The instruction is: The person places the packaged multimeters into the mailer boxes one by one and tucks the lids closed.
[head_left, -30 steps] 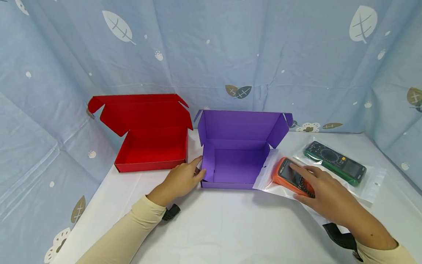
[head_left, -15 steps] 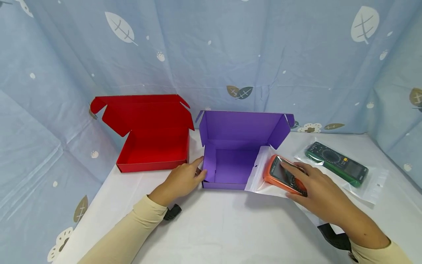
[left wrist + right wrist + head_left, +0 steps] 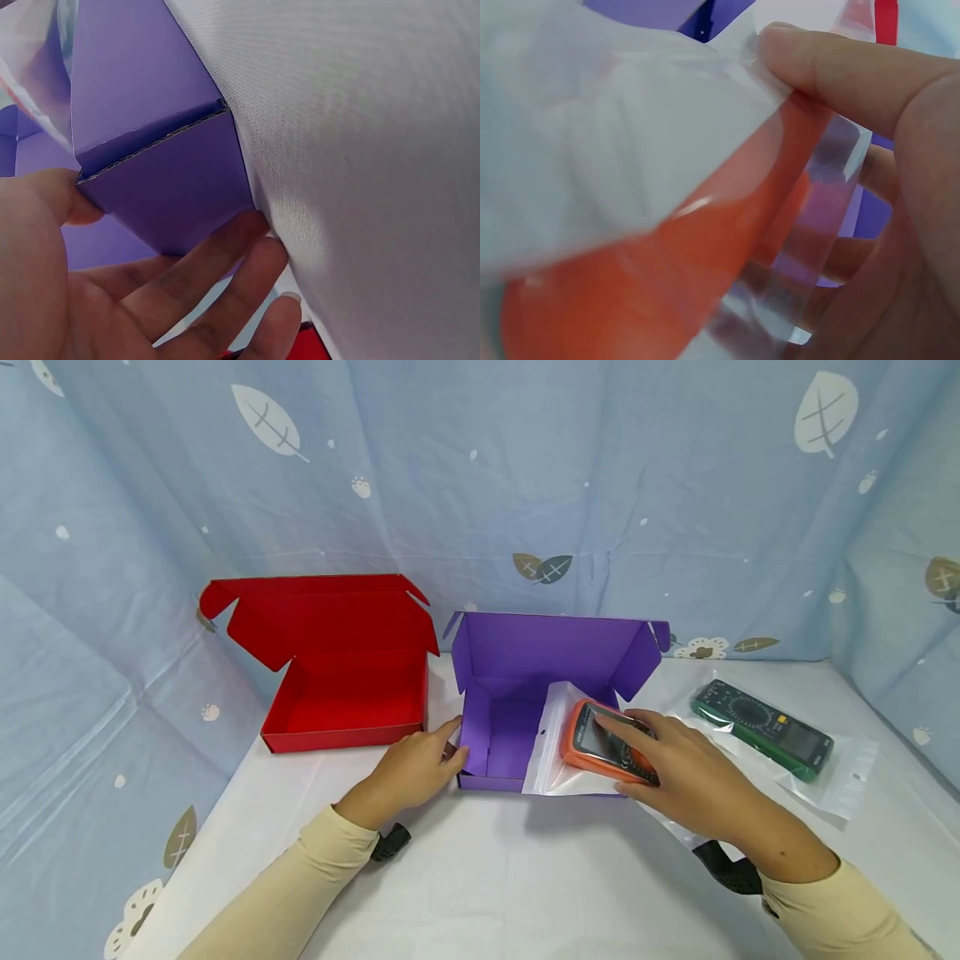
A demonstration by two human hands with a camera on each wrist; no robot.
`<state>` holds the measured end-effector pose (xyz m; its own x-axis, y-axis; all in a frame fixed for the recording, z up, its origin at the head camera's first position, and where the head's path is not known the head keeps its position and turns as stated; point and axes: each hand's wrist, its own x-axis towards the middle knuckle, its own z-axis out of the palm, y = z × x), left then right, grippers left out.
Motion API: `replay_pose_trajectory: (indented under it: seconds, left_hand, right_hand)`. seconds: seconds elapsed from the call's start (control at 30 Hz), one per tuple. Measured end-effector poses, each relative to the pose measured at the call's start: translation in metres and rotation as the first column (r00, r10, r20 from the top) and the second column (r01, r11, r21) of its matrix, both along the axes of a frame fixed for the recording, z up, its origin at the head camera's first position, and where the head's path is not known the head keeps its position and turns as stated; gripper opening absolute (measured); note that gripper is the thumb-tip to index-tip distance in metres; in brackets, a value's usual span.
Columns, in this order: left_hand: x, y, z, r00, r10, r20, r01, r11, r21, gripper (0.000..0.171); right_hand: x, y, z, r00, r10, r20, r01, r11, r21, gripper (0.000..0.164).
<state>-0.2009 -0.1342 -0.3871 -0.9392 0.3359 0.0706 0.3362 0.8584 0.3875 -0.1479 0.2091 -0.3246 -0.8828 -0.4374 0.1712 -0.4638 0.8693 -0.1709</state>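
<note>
An orange multimeter [image 3: 600,745] in a clear plastic bag [image 3: 550,760] is held up over the right front part of an open purple cardboard box [image 3: 491,782]. My right hand [image 3: 686,777] grips it, fingers across its dark face and thumb at the near edge. From the right wrist view, the thumb [image 3: 840,67] presses the bag against the orange side. My left hand [image 3: 408,777] pinches the left wall of the purple box; in the left wrist view the thumb [image 3: 56,191] is over the rim and the fingers lie along the outer wall. Bag and hand hide part of the box.
An open red cardboard box [image 3: 348,737] stands left of the purple one. On the right, a green and black multimeter [image 3: 761,727] lies in its own clear bag [image 3: 843,772]. A white cloth [image 3: 517,877] covers the table; a blue patterned curtain [image 3: 480,510] hangs behind.
My right hand has carried the bagged orange multimeter leftward, from the right edge of the purple box to over its right part. My left hand stays on the box's left wall.
</note>
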Motion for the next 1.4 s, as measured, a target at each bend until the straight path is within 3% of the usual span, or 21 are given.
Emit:
replay_pose_trajectory:
  seconds: [0.57,1.4]
  left_hand:
    - [0.003,0.001,0.003,1.0,-0.002,-0.004,0.002,1.0,-0.024,0.054]
    - [0.001,0.0,0.002,1.0,-0.008,-0.026,0.007,0.999,-0.038,0.055]
  right_hand:
    - [-0.02,-0.031,0.005,0.994,0.112,-0.007,-0.111,0.992,0.054,0.083]
    - [-0.043,-0.052,0.009,0.987,0.154,0.049,-0.156,0.987,0.046,0.08]
